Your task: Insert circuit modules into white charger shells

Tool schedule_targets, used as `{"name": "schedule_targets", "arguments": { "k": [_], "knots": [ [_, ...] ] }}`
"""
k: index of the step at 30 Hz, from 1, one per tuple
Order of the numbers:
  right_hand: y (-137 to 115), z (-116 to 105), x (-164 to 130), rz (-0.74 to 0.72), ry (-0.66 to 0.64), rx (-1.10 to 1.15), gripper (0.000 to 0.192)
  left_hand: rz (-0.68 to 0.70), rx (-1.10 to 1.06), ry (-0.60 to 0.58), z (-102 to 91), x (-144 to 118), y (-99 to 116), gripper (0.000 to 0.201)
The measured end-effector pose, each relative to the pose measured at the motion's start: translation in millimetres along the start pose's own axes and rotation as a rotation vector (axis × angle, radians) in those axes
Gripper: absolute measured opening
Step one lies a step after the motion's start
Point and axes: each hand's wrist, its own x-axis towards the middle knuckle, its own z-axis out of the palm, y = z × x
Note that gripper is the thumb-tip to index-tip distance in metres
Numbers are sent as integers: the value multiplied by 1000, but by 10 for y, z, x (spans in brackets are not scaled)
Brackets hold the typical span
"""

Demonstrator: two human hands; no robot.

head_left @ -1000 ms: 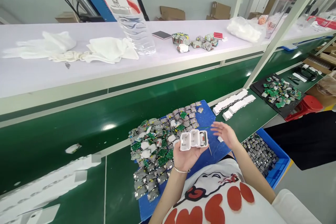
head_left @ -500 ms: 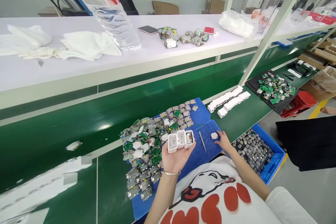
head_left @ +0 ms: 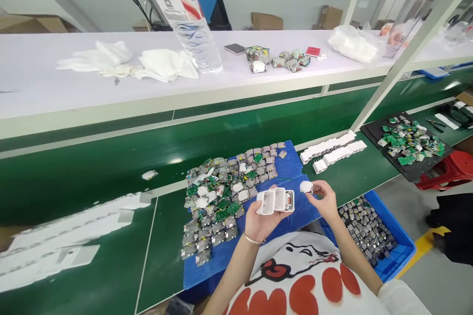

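Note:
My left hand is closed around a short row of open white plastic housings, held over the blue mat. The housing at the right end has a part with red and metal inside; the one at the left looks bare inside. Between the thumb and fingertips of my right hand is a small circuit board with a white cover, raised just right of the housings and apart from them. Many similar circuit boards, grey and green, lie spread over the mat to the left.
Two rows of white housings lie on the green bench, with a black tray of boards beyond. A blue bin of grey modules stands low at right. A water bottle is on the shelf; more white housings lie left.
My right hand has lifted the small circuit board off the mat and brought it close to the housings. My left hand has turned the housings. The whole view has shifted.

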Motion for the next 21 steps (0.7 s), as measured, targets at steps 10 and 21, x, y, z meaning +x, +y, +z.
{"name": "schedule_targets", "arguments": {
  "k": [10,21],
  "knots": [
    [-805,-696,-361,-296,-29,51,34,-25,140,-44,421,416,-657,67],
    [-602,-1321,-322,-478,-32,-20,35,48,234,-49,769,644,-1223,69]
  ]
}}
